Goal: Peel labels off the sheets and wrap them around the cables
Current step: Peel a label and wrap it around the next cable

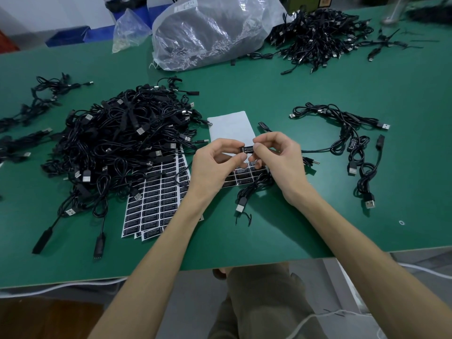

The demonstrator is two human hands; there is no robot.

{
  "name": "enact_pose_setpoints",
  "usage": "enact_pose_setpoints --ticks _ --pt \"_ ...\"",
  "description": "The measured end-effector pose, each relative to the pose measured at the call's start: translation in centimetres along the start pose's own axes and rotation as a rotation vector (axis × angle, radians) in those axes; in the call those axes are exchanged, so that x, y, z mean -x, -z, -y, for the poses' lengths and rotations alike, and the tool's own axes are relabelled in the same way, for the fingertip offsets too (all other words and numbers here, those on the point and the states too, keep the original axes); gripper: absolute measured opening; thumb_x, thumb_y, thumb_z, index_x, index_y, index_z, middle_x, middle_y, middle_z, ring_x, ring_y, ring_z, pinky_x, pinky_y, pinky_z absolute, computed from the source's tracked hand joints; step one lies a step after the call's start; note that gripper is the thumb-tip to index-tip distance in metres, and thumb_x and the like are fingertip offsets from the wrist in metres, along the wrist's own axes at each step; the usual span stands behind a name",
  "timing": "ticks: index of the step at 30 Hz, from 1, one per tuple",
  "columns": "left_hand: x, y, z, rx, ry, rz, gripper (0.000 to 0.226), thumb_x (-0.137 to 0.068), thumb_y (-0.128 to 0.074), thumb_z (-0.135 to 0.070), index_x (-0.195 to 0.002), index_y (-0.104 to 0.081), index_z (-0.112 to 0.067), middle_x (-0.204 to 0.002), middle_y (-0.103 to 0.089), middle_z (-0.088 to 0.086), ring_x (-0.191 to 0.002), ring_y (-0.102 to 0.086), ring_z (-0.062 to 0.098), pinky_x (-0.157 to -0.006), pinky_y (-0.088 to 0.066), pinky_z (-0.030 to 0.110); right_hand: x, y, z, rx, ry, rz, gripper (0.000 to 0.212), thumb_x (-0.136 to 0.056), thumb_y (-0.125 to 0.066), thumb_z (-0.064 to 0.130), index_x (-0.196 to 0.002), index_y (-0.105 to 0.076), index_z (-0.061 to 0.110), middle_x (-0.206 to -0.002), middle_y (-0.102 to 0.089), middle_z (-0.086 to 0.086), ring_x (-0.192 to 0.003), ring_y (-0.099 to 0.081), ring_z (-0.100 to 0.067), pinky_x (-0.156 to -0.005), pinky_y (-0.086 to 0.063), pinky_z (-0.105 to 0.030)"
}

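Both my left hand (215, 162) and right hand (278, 157) pinch a cable's controller block (241, 149), label (248, 150) mid-wrap (I judge); next, press its loose edge flat.

Head view, down over green table (367, 216)

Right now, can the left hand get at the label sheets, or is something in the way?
Probably yes. The label sheets lie mostly bare just beside the left hand; only their far edge is under the cable pile. But it and the right hand are pinching a small black piece.
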State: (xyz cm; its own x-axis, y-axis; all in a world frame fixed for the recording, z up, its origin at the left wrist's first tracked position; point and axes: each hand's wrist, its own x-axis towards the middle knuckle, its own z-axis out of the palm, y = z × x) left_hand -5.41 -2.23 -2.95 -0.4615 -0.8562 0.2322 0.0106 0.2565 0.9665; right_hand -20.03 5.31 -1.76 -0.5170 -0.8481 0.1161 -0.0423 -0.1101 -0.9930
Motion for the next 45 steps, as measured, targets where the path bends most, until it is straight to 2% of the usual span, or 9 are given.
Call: enact_pose_setpoints --ticks 7,14,17,30,37,45 --pt "0.09 -0.11 0.07 -0.015 0.004 -0.001 0.021 -0.087 -0.081 -0.006 -0.105 -0.074 -0.014 -0.094 -0.079 0.003 -0.077 -0.078 0.023 -0.078 -0.062 0.034 -0.03 0.0 -0.1 0.013 -0.003 0.004 0.009 -0.097 -0.062 -0.003 -0.104 -0.066 -0.002 -0.078 -0.067 -0.012 -0.056 -0.064 -0.007 -0.059 -0.052 -0.02" --pt "0.13 -0.11 -0.04 -0.029 -0.002 -0.006 0.019 -0.088 -0.08 -0.005 -0.106 -0.074 -0.011 -0.093 -0.078 0.002 -0.076 -0.078 0.022 -0.071 -0.058 0.024 0.01 -0.07 -0.2 0.01 0.005 0.008 0.007 -0.097 -0.062 -0.002 -0.1 -0.067 0.002 -0.078 -0.066 -0.01 -0.059 -0.066 -0.009 -0.06 -0.053 -0.02" --pt "0.11 -0.12 -0.03 -0.038 -0.006 -0.005 0.019 -0.088 -0.08 -0.005 -0.105 -0.074 -0.012 -0.092 -0.078 0.001 -0.075 -0.078 0.022 -0.071 -0.058 0.024 -0.08 -0.05 -0.26 0.011 0.012 0.009 0.008 -0.097 -0.061 -0.002 -0.099 -0.066 0.003 -0.08 -0.066 -0.013 -0.058 -0.065 -0.008 -0.06 -0.053 -0.02" --pt "0.14 -0.15 0.22 -0.066 -0.01 0.005 0.018 -0.09 -0.078 -0.006 -0.106 -0.072 -0.013 -0.094 -0.078 0.002 -0.077 -0.078 0.023 -0.073 -0.059 0.027 -0.35 -0.11 -0.76 0.033 0.027 0.006 0.009 -0.095 -0.064 0.001 -0.097 -0.068 0.009 -0.079 -0.068 -0.002 -0.07 -0.075 -0.02 -0.063 -0.056 -0.025" --pt "0.05 -0.09 0.43 -0.076 -0.004 0.005 0.018 -0.091 -0.076 -0.005 -0.106 -0.072 -0.013 -0.095 -0.077 0.003 -0.078 -0.078 0.024 -0.076 -0.061 0.034 -0.22 -0.28 -0.7 0.074 0.045 0.008 0.007 -0.094 -0.067 0.002 -0.097 -0.068 0.008 -0.084 -0.071 -0.008 -0.07 -0.076 -0.02 -0.061 -0.055 -0.021" --pt "0.05 -0.15 0.49 -0.086 0.004 0.009 0.018 -0.092 -0.075 -0.005 -0.107 -0.07 -0.012 -0.095 -0.076 0.004 -0.078 -0.078 0.022 -0.073 -0.059 0.027 -0.21 -0.26 -0.59 0.078 0.034 0.011 0.006 -0.095 -0.067 0.003 -0.099 -0.068 0.008 -0.086 -0.071 -0.008 -0.072 -0.076 -0.02 -0.062 -0.055 -0.021"
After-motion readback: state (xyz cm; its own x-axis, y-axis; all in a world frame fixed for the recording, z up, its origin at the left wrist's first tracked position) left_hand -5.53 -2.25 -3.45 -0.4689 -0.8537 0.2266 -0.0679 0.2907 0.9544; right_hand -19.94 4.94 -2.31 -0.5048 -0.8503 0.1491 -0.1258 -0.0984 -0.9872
